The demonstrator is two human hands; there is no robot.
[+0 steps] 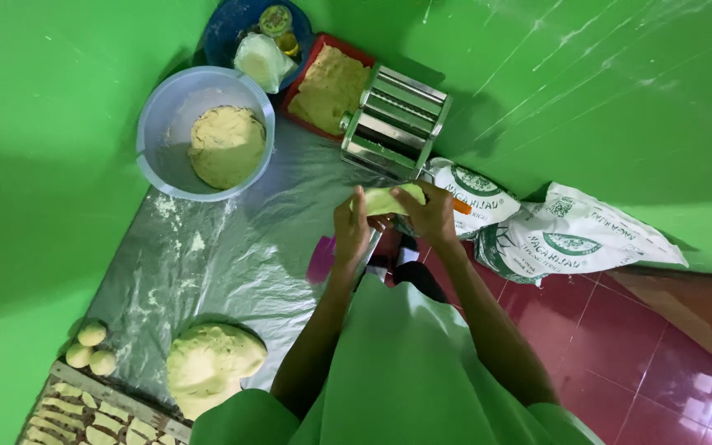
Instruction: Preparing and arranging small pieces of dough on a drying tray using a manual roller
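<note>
A view from above of a person in a green garment working over a plastic sheet (241, 264) spread on the floor, with green walls close around. At far left, a wooden tray (96, 412) holds rows of small cut dough pieces, with three little dough balls (91, 348) just beside it and a large mound of dough (208, 367) near them on the sheet. Further up, a pale blue bowl (158, 124) holds a round lump of dough (226, 146), and beside it sits a red tray (356, 58) with a flat slab of dough. A metal pasta roller (393, 122) stands just right of that tray. Directly below the roller, the left hand (350, 231) and right hand (432, 216) hold a flattened dough piece (385, 199) between them, each grip pinching one end, fingers curled around it. To the right lie two printed flour sacks (566, 235) on red floor tiles (669, 379). The stretched piece looks soft and thin, so it could tear or sag if the hands pull apart or loosen. It could also stick or fold as it meets the roller, and fingers held that near the roller could get nipped. Loose flour on the sheet could make it slippery underfoot.
</note>
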